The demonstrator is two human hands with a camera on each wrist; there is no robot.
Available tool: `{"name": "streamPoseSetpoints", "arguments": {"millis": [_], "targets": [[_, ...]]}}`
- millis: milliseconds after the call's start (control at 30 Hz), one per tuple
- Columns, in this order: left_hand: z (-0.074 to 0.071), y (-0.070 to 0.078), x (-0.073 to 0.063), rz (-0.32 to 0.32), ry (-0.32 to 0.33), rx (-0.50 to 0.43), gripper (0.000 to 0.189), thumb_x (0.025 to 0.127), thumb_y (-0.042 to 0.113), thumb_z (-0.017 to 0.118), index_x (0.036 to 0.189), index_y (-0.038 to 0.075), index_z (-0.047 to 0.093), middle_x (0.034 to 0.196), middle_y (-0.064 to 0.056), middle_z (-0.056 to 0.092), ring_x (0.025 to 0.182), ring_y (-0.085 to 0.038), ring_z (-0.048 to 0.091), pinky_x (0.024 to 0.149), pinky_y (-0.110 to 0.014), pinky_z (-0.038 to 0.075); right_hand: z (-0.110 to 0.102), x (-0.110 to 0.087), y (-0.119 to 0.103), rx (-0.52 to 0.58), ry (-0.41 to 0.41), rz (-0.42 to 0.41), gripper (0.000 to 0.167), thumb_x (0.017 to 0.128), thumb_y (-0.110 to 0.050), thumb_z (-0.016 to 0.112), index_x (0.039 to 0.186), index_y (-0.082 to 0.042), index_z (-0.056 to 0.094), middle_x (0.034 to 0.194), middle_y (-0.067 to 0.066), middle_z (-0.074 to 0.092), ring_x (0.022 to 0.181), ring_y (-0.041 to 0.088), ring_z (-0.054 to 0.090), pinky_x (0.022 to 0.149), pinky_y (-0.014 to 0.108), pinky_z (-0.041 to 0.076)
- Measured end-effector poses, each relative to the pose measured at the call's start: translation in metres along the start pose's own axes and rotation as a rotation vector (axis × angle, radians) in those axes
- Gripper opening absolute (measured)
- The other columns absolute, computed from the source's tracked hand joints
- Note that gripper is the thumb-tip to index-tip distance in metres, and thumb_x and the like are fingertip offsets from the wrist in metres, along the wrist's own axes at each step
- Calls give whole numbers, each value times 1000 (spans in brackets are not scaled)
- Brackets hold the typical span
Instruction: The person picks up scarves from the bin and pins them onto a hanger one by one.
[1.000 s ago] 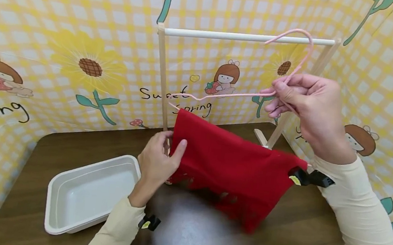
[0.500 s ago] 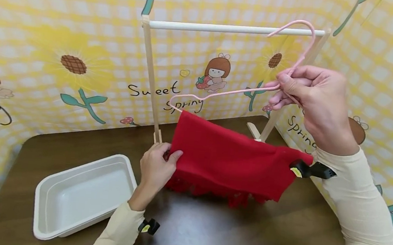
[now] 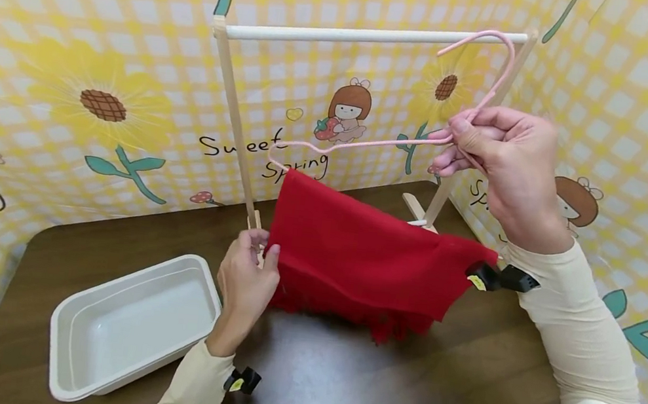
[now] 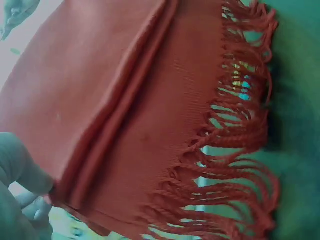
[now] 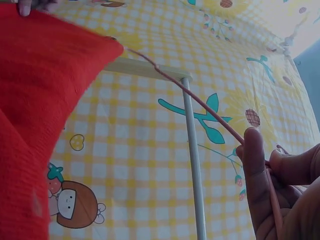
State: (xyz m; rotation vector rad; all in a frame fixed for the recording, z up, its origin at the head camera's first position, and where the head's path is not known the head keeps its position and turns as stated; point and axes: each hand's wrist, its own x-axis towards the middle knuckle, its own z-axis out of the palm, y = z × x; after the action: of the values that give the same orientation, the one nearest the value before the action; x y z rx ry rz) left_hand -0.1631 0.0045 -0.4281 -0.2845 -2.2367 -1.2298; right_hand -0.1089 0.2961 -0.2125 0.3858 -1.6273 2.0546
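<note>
In the head view, a folded red scarf (image 3: 354, 251) with a fringed lower edge hangs over the bottom bar of a pink clothes hanger (image 3: 377, 143). My right hand (image 3: 506, 162) pinches the hanger at the base of its hook, holding it up in front of the white rail. My left hand (image 3: 247, 276) is at the scarf's left edge. Seen from the left wrist, its thumb (image 4: 25, 167) and fingers pinch the folded cloth, while the fringe (image 4: 235, 165) dangles to the right. The right wrist view shows the hanger wire (image 5: 210, 112) running from the right hand's fingers to the scarf.
A wooden rack with a white rail (image 3: 371, 37) stands behind the scarf on the dark table (image 3: 340, 388). To the left is a white plastic basin (image 3: 132, 333). Yellow checked sheeting (image 3: 158, 26) with printed flowers surrounds the table.
The scarf's swaying lower part has settled. My left hand has closed from a spread position onto the scarf's left edge. The right hand keeps its hold on the hanger; the head view has shifted slightly.
</note>
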Motion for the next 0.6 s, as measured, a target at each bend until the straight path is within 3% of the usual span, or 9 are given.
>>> {"name": "streamPoseSetpoints", "arguments": {"millis": [67,133,267,333,467,600], "targets": [[-2,11,-1,63,35,26,16,87,12,72,102,10,67,87,-5,65,68,-18,53,57,-33,39,4,0,1,8,-1,2,21,83,5,78,91,20,65,79,26,74,53,30,71,55,40,60],[0,26,-4,182,60,9,12,86,11,70,98,12,69,88,-2,68,67,-17,59,52,-32,42,8,0,3,14,-5,2,21,84,4,78,91,20,65,79,26,74,53,30,71,54,40,60],[18,63,-15,463,9,-112,7,87,13,69,93,10,71,88,-3,70,71,-16,68,49,-28,49,16,0,6,-4,-5,8,21,84,2,79,89,17,66,79,25,74,54,29,71,55,39,60],[30,80,-20,557,-36,-177,11,88,14,70,97,8,71,92,-5,70,75,-16,70,49,-24,51,18,-1,7,-16,4,13,22,83,0,80,90,17,66,80,25,75,55,28,71,56,39,60],[52,104,-26,660,-46,-201,22,89,19,73,107,7,71,97,-5,69,78,-12,68,48,-16,48,22,-3,9,-28,13,26,23,84,-1,80,90,16,66,80,24,75,56,27,72,57,39,60],[68,117,-29,732,4,-120,28,89,25,74,112,9,75,98,-3,68,79,-10,66,49,-15,48,26,-4,11,-31,1,32,21,85,-1,79,90,15,66,80,23,75,55,25,72,56,38,60]]}}
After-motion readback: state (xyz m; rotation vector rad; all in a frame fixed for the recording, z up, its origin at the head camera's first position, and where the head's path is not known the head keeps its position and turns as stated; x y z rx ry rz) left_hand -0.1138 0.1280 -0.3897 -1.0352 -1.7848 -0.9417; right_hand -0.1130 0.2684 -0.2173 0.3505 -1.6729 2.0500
